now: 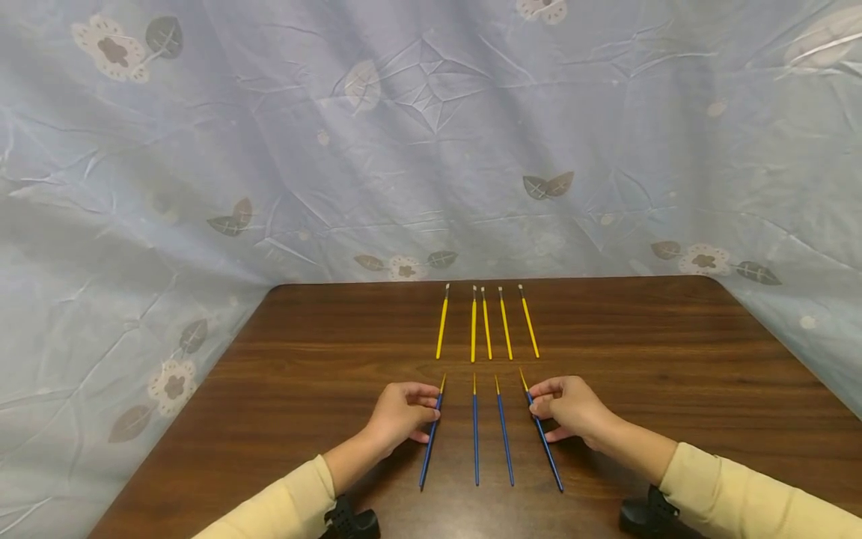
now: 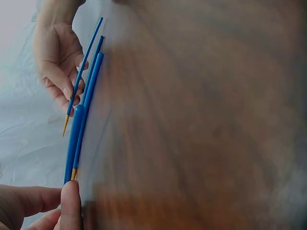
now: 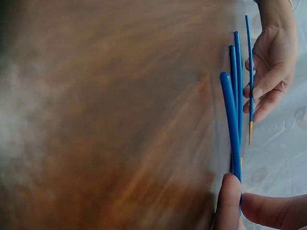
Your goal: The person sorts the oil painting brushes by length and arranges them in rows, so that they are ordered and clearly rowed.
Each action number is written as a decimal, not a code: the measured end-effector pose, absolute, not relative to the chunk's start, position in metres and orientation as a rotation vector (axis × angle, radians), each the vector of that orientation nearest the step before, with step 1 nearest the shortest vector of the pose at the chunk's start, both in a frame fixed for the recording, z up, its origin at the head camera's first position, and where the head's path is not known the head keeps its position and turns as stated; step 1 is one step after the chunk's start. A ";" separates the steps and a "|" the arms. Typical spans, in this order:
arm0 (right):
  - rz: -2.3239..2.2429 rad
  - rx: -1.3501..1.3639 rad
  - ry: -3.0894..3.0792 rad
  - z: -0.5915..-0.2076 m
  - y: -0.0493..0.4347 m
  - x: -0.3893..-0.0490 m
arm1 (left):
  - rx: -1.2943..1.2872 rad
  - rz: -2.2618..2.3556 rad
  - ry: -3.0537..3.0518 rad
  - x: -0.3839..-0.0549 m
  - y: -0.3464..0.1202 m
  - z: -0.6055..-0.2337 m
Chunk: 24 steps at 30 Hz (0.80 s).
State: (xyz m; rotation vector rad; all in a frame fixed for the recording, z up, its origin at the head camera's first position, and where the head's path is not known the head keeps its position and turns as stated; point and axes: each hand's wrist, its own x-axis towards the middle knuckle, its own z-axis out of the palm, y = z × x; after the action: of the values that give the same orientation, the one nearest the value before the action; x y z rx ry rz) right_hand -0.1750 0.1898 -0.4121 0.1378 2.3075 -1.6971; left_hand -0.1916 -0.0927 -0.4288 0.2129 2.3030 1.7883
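Note:
In the head view my left hand [image 1: 402,416] pinches a blue paintbrush [image 1: 428,450] between thumb and fingers, its yellow-ferruled tip pointing away from me. A matching blue paintbrush [image 1: 549,455] is pinched by my right hand [image 1: 574,409], tilted with its handle end toward the right. Between the hands, two more blue paintbrushes [image 1: 476,438] [image 1: 506,443] lie side by side on the table. The left wrist view shows the left thumb [image 2: 71,203] against the near brush handle [image 2: 73,143]. Thumb and finger grip the thick blue handle [image 3: 230,110] in the right wrist view.
Beyond the blue brushes, a row of several yellow-handled paintbrushes [image 1: 474,329] lies with bristles toward the back edge. The brown wooden table [image 1: 323,329] has a floral grey-blue cloth [image 1: 431,150] hanging behind and around it.

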 end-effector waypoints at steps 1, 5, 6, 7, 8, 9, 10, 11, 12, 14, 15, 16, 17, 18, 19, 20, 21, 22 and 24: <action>-1.696 0.141 2.313 -0.412 0.189 -0.175 | 0.216 1.785 2.307 -0.191 -0.093 -0.429; -1.687 0.130 2.340 -0.412 0.187 -0.174 | 0.233 1.771 2.319 -0.191 -0.092 -0.428; -1.682 0.122 2.348 -0.412 0.187 -0.174 | 0.237 1.768 2.322 -0.191 -0.092 -0.428; -1.675 0.116 2.356 -0.413 0.186 -0.174 | 0.240 1.765 2.326 -0.191 -0.091 -0.428; -1.668 0.112 2.363 -0.413 0.186 -0.174 | 0.243 1.762 2.329 -0.190 -0.091 -0.427; -1.664 0.109 2.369 -0.413 0.186 -0.174 | 0.244 1.758 2.334 -0.190 -0.090 -0.427; -1.660 0.107 2.376 -0.414 0.185 -0.174 | 0.243 1.756 2.337 -0.191 -0.090 -0.427; -1.657 0.101 2.385 -0.414 0.185 -0.174 | 0.243 1.755 2.342 -0.191 -0.089 -0.427; -1.646 0.085 2.399 -0.414 0.185 -0.174 | 0.242 1.753 2.346 -0.191 -0.089 -0.427; -1.629 0.064 2.419 -0.415 0.184 -0.175 | 0.241 1.745 2.359 -0.191 -0.087 -0.428; -1.623 0.061 2.430 -0.415 0.184 -0.175 | 0.242 1.740 2.368 -0.191 -0.087 -0.428; -1.615 0.055 2.442 -0.415 0.183 -0.175 | 0.245 1.734 2.377 -0.192 -0.086 -0.428; -1.605 0.048 2.454 -0.416 0.182 -0.175 | 0.251 1.725 2.388 -0.192 -0.086 -0.428; -1.591 0.042 2.468 -0.416 0.182 -0.175 | 0.254 1.715 2.398 -0.193 -0.085 -0.428; -1.582 0.046 2.479 -0.416 0.181 -0.175 | 0.258 1.703 2.409 -0.193 -0.085 -0.428; -1.573 0.046 2.490 -0.416 0.180 -0.175 | 0.262 1.693 2.418 -0.193 -0.084 -0.428; -1.565 0.048 2.501 -0.416 0.180 -0.175 | 0.265 1.684 2.425 -0.193 -0.084 -0.428; -1.556 0.044 2.510 -0.417 0.179 -0.175 | 0.267 1.675 2.432 -0.194 -0.084 -0.429; -1.545 0.040 2.524 -0.417 0.179 -0.175 | 0.266 1.668 2.436 -0.193 -0.084 -0.429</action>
State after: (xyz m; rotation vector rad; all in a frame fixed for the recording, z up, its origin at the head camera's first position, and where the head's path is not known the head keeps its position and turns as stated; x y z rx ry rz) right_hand -0.1749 0.1786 -0.4166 0.0400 2.5235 -1.5451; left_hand -0.1931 -0.0835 -0.4288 0.2663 2.4359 1.6680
